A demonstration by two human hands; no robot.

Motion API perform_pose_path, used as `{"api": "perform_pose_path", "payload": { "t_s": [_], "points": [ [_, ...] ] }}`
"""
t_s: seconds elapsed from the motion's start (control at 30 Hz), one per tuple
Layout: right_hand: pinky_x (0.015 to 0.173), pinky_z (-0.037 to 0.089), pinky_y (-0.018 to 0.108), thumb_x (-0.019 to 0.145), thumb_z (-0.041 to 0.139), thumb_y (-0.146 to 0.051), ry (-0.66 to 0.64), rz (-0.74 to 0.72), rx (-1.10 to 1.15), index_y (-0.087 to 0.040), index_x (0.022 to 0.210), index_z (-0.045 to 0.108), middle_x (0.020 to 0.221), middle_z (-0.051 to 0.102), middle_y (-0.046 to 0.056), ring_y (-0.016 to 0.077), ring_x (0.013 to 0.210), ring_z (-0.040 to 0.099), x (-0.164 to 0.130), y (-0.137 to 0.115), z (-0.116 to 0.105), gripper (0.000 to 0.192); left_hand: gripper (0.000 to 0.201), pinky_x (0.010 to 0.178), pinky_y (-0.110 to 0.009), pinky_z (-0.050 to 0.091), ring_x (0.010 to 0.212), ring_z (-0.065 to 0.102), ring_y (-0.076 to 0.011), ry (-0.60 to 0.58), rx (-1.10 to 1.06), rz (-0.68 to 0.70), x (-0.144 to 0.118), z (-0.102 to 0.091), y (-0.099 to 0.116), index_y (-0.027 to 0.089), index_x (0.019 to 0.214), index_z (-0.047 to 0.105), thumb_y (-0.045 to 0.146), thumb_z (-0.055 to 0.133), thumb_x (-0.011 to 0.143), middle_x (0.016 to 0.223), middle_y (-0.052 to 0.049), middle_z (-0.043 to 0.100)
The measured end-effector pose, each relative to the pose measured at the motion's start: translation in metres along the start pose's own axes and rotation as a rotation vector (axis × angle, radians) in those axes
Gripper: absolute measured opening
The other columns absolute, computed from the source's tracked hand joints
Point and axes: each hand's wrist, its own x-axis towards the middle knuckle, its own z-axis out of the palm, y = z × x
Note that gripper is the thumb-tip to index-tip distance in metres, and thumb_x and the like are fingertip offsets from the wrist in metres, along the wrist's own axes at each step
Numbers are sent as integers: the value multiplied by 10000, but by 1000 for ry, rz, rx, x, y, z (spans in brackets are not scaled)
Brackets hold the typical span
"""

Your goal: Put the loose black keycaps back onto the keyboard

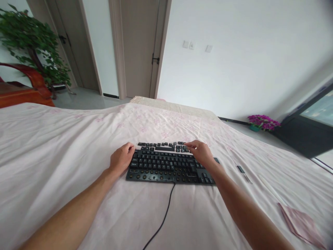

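A black computer keyboard (156,163) lies on the pink-white cloth, its cable toward me. Keycaps are off much of its near rows and the lower right part, showing bare round switches. Beyond its far edge, loose black keycaps (155,144) lie in rows with a long space bar keycap (164,148). My left hand (123,156) is closed beside the keyboard's far left corner, and its curled fingers hide what they may hold. Over the right end of the loose rows, my right hand (199,151) pinches thumb and finger at a small black keycap (183,143).
A wire keycap puller (241,170) with a dark handle lies right of the keyboard. Nearer me on that side is a folded pink cloth (301,224). The black cable (168,208) runs toward me. Doors, a plant, a wooden chair and purple flowers stand beyond.
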Motion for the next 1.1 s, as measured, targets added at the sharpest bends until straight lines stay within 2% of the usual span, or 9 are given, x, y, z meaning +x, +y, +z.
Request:
{"api": "perform_pose_path", "payload": {
  "t_s": [0.1, 0.23, 0.4, 0.8, 1.1],
  "points": [
    [802, 494, 303, 837, 629, -255, -65, 99, 5, -239, 974, 792, 988, 768, 33, 218, 919, 694, 25, 6, 7, 213, 329, 624, -251, 351, 839, 657, -188, -2, -20, -10, 0, -1, 0, 283, 938, 647, 456, 368, 951, 968, 0, 744],
    [739, 490, 295, 861, 623, -292, -143, 89, -108, -240, 1006, 790, 959, 774, 44, 220, 886, 695, 49, 6, 19, 228, 311, 624, -246, 358, 832, 660, -185, -14, -36, -42, 1, -1, 2, 284, 925, 657, 449, 394, 942, 958, -1, 746],
    [884, 440, 316, 846, 658, -240, -160, 0, -219, -267, 966, 801, 985, 760, 56, 243, 1065, 617, 68, -1, 32, 189, 306, 621, -248, 354, 811, 656, -179, -4, -56, -34, 1, 0, 1, 282, 922, 658, 447, 401, 937, 955, 1, 744],
    [906, 363, 317, 820, 714, -282, -253, -93, -339, -293, 888, 804, 891, 746, 44, 235, 1073, 547, 81, -7, 40, 113, 308, 619, -258, 335, 807, 648, -183, -11, -76, -43, 2, 1, 1, 285, 908, 649, 463, 398, 929, 943, 5, 740],
    [937, 346, 324, 795, 724, -233, -271, -105, -303, -271, 845, 808, 831, 733, 56, 231, 1061, 560, 82, -7, 43, 104, 307, 615, -256, 331, 794, 644, -181, -13, -74, -47, 2, 0, 1, 289, 895, 647, 468, 401, 928, 933, 13, 744]
  ]
}}
